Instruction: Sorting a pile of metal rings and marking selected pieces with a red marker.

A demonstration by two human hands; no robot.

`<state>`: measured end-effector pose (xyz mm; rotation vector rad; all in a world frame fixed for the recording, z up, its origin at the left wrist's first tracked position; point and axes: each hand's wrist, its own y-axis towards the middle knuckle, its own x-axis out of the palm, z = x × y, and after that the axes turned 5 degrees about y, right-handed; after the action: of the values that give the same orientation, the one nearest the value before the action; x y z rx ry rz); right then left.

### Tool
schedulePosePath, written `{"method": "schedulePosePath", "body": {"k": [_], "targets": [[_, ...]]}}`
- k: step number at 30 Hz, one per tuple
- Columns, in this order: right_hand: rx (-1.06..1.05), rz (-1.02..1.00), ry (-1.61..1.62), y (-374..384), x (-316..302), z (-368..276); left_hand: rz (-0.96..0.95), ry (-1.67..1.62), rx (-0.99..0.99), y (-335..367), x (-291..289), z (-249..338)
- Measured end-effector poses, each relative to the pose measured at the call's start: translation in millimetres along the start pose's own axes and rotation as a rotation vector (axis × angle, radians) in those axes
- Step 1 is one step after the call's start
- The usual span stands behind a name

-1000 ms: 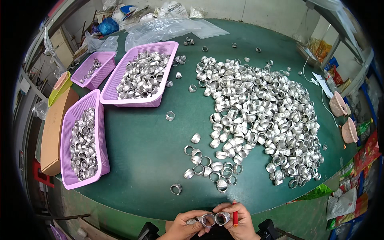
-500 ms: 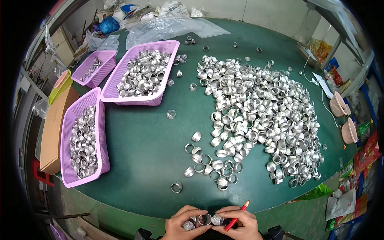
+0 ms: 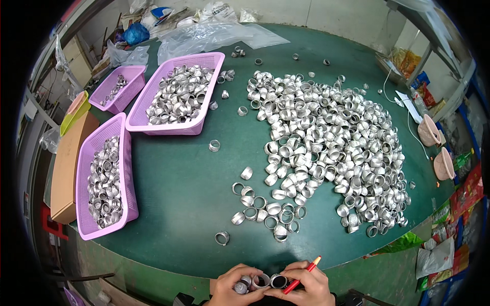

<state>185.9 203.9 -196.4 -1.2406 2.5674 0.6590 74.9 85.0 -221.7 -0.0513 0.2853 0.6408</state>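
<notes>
At the table's near edge, my left hand (image 3: 227, 289) is closed around a few silvery metal rings (image 3: 241, 286), one with its round opening turned up toward me. Close beside it, my right hand (image 3: 311, 286) pinches another metal ring (image 3: 278, 286), its dark opening also facing up. A red pencil (image 3: 302, 275) with a light tip lies across the fingers of that same hand, tip pointing up and right. The two hands nearly touch. Beyond them on the green table (image 3: 173, 204) lie a stray ring (image 3: 222, 243) and a small loose cluster of rings (image 3: 274, 209).
A large heap of metal rings (image 3: 332, 137) covers the right half of the table. Purple baskets holding rings stand at the left: a near one (image 3: 131, 188), a larger one (image 3: 168, 128) and a small one (image 3: 122, 102). A cardboard box (image 3: 71, 168) sits beside them; clear plastic sheeting (image 3: 204, 41) lies behind.
The ring in my right hand has been turned, so its opening now shows instead of its patterned outside. The view has shifted slightly; the rings on the table lie as before.
</notes>
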Motion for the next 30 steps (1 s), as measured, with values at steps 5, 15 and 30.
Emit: {"method": "schedulePosePath", "body": {"k": [5,15,30], "targets": [[-0.01,0.02,0.068,3.0,3.4,2.2,-0.371,-0.939,-0.522,-3.3,-2.7,-13.8],[-0.113,-0.006,0.235,2.1,-0.9,7.2,-0.376,-1.309,-0.724,0.6,-2.3,-6.4],[0.119,0.104,0.342,-31.0,-8.2,26.2,0.505,0.4,0.062,221.4,-171.1,45.7]]}}
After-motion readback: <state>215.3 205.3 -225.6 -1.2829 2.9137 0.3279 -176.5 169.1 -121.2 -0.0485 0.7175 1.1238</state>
